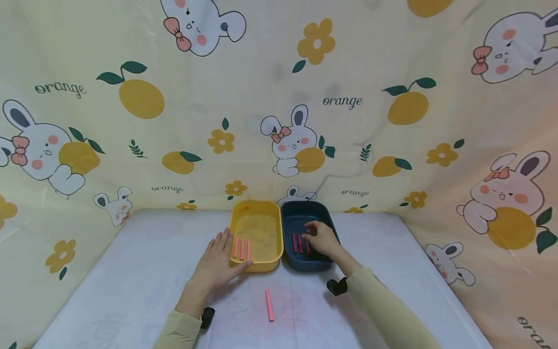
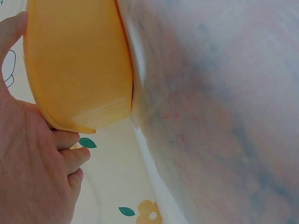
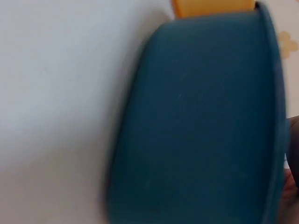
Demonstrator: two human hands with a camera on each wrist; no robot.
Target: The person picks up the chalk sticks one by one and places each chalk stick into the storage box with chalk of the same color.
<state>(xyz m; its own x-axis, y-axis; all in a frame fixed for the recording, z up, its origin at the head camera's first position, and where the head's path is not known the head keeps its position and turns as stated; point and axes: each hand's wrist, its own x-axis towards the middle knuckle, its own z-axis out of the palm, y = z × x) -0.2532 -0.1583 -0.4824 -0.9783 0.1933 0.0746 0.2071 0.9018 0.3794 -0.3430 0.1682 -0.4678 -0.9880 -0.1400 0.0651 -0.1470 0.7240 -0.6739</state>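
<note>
My left hand rests against the near left corner of a yellow plastic bin, fingers along its left side and thumb at the front rim. Inside that bin, several light pink chalk sticks lie side by side. A dark blue bin stands directly to its right. My right hand reaches over the blue bin's right wall, thumb and fingertips curled around a darker pink chalk stick, partly hidden by the hand. To its left in the bin lie two more dark pink chalk sticks.
A single light pink chalk stick lies on the white-covered table in front of the bins. Behind them hangs a cream cloth printed with rabbits and oranges. Dark wrist cameras sit under both forearms.
</note>
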